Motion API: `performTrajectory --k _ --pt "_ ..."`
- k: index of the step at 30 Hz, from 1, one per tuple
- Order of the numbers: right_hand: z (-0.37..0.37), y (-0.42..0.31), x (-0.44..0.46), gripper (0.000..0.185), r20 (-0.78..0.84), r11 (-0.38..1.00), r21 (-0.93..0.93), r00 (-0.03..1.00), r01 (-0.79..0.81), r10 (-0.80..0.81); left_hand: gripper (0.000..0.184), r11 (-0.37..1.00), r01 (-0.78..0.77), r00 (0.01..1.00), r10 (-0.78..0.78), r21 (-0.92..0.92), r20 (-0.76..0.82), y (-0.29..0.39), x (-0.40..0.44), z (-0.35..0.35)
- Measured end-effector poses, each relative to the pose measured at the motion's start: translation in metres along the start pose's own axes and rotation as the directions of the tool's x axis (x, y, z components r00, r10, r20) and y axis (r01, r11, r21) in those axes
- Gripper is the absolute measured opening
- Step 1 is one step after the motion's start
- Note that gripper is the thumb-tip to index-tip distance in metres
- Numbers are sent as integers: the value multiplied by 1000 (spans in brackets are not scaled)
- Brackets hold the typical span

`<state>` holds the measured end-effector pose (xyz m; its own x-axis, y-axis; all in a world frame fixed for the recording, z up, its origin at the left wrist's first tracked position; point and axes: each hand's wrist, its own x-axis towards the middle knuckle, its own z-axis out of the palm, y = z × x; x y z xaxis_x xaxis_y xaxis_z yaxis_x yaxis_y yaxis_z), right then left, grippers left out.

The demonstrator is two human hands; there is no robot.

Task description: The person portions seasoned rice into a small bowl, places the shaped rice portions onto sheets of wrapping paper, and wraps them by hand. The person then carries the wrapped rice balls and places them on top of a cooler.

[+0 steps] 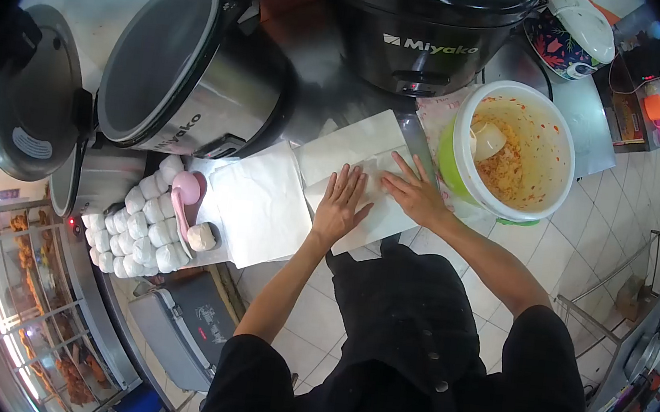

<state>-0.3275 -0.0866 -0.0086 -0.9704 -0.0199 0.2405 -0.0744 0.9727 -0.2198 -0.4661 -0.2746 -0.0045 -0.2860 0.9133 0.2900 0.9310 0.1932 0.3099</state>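
My left hand (341, 201) lies flat with its fingers apart on a sheet of white paper (375, 239) at the counter's front edge. Beside it on the right, my right hand (417, 193) rests on the same paper, fingers spread. Neither hand holds anything. A stack of white paper (259, 203) lies left of my hands. Further left are a pink ladle (185, 191) and a round wrapped ball (201, 237), next to several white wrapped bundles (137, 225). To the right of my hands, a white and green bucket (565, 154) holds a yellow-orange mixture (514, 173) and a white scoop (486, 140).
An open Miyako cooker (230, 87) stands behind the paper at left, its lid (32, 94) further left. A black Miyako cooker (427, 43) is at the back. A patterned container (568, 46) stands at the back right. Below the counter is a grey box (180, 327).
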Motion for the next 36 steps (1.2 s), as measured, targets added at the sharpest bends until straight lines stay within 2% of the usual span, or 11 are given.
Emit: performTrajectory --k 9,11,12,15,18,21,26,29,33,34,36 --pt "40 19 -2 22 -89 925 373 990 -72 112 38 966 203 939 -239 -161 -246 -4 -61 27" --pt "37 24 15 22 163 829 447 942 -337 295 36 931 283 922 -330 -230 -204 -12 -52 26" --pt "33 24 24 23 290 761 452 884 -465 367 30 863 406 872 -465 -302 -156 -12 -44 27" --pt "24 14 56 30 287 691 385 790 -612 541 22 622 684 642 -761 -380 -89 -10 7 -7" --pt "11 9 71 41 -128 948 109 942 -299 311 18 864 497 851 -504 -87 -145 -31 14 -16" --pt "38 27 53 47 69 993 104 997 -50 43 20 897 377 913 -401 -230 -71 -51 -19 18" --pt "57 -14 13 48 -9 984 6 984 -176 176 4 967 230 934 -252 -112 -255 -28 -17 20" --pt "44 -30 15 56 67 953 72 954 -295 291 10 836 502 850 -524 -222 -51 -27 -6 17" --pt "34 -27 15 60 162 903 212 924 -375 346 13 498 823 564 -769 -272 301 -41 18 8" --pt "33 -25 15 60 173 892 237 920 -386 352 21 323 901 433 -695 -288 574 -52 24 5" --pt "30 -22 14 58 189 861 291 907 -417 375 27 -129 892 363 -368 -433 856 -58 25 -1"
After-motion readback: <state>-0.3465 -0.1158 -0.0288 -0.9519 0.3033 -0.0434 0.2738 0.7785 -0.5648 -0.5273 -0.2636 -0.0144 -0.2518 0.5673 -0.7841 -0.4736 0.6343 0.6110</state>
